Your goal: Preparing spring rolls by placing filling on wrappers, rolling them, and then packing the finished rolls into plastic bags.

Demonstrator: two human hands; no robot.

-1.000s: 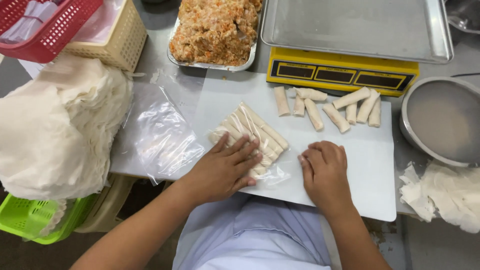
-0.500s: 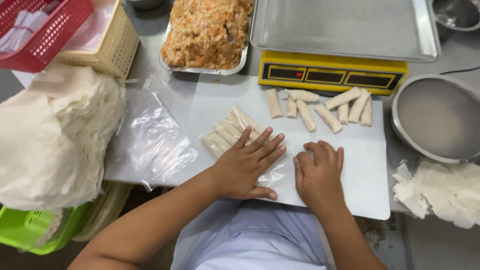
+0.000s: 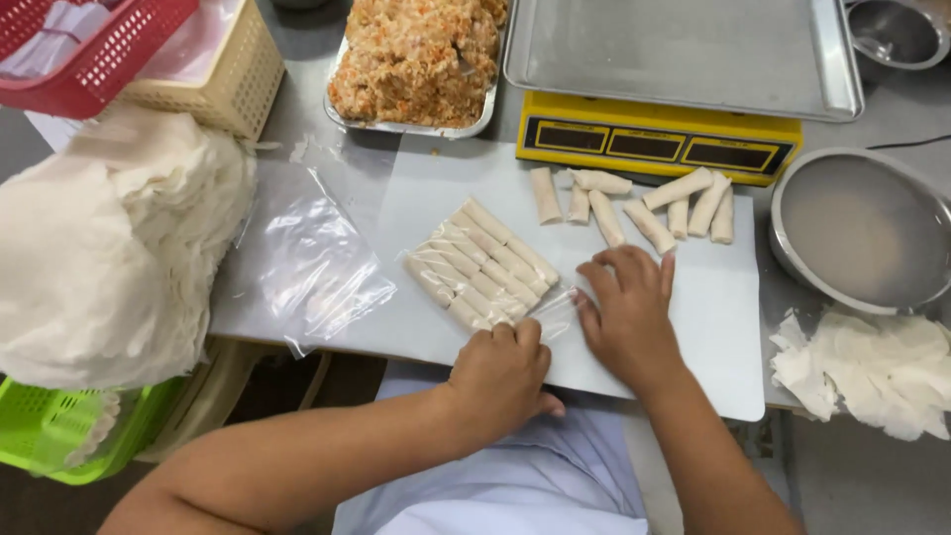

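**Both hands at the open end of the bagged rolls**

Fingertips first: the left hand [image 3: 503,372] is curled, knuckles up, its fingertips tucked down onto the loose clear plastic at the near corner of the bag of spring rolls [image 3: 482,263]. Whether those fingers actually pinch the film cannot be told; the knuckles hide it. The right hand [image 3: 626,312] lies just beside it, fingers bent and slightly spread, the tips resting on the same loose flap of plastic on its other side.

Directly beyond both sets of fingertips, the bag lies slantwise on the white cutting board [image 3: 713,317], its pale rolls packed side by side in a flat row. Past the right hand's fingers, loose spring rolls [image 3: 649,210] lie scattered near the board's far edge, right against the yellow scale [image 3: 656,149] with its steel tray [image 3: 684,54]. Outward from the left hand, an empty clear bag [image 3: 312,263] lies flat, and beyond that a big heap of wrapper sheets [image 3: 114,243]. Farther off, above the bag, sits a tray of orange-flecked filling [image 3: 416,59]; off to the right, a round metal bowl [image 3: 857,228].
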